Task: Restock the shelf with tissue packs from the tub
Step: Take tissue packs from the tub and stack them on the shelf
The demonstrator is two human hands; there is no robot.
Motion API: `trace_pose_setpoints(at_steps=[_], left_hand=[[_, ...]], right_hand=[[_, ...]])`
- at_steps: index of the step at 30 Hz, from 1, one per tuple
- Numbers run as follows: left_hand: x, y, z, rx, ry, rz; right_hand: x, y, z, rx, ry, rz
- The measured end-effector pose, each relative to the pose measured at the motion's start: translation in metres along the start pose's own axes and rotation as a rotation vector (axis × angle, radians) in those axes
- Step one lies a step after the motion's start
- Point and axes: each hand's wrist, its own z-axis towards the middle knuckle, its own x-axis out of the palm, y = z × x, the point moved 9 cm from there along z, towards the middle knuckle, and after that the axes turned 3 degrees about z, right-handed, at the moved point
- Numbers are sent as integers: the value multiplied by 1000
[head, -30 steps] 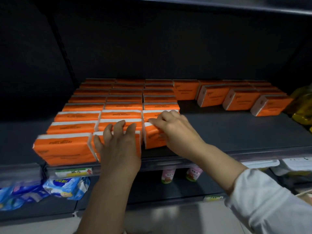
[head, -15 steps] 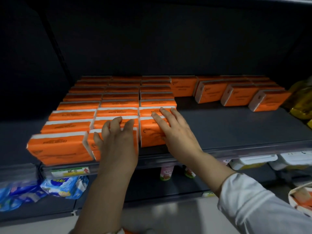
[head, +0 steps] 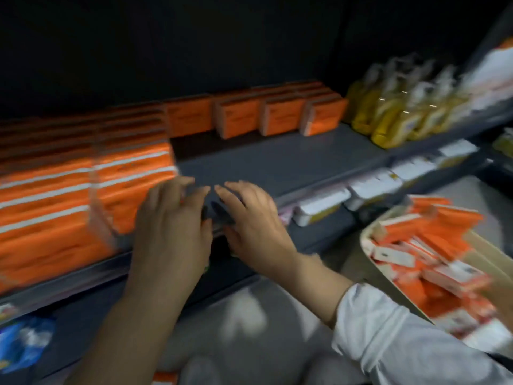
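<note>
The frame is motion-blurred. Orange tissue packs (head: 83, 195) stand in tight rows on the left of the grey shelf (head: 277, 165). More orange packs (head: 277, 115) lean at the back of the shelf. My left hand (head: 169, 232) hovers flat in front of the nearest packs, fingers straight, holding nothing. My right hand (head: 249, 220) is beside it over the shelf's front edge, fingers spread and empty. A cream tub (head: 369, 245) at the right holds several orange and white tissue packs (head: 424, 254).
Yellow bottles (head: 394, 115) stand at the shelf's right end. White boxes (head: 322, 207) line the lower shelf below. A blue package (head: 22, 343) lies at lower left. The shelf surface between the two pack groups is bare.
Both hands have come off the front packs and drawn together at the shelf edge. The view has swung right, bringing the tub and the yellow bottles into sight.
</note>
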Motion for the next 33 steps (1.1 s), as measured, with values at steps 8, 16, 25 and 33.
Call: trace_pose_setpoints(at_steps=[8, 16, 25, 33], left_hand=[[113, -160, -51, 473, 595, -134], [160, -212, -51, 444, 715, -166], [195, -240, -40, 392, 684, -138], [213, -241, -23, 308, 655, -207]], right_hand=[[-72, -168, -148, 441, 286, -118], [-127, -279, -210, 1066, 94, 145], [-119, -375, -311, 1775, -416, 833], [-77, -407, -310, 1880, -521, 1087]])
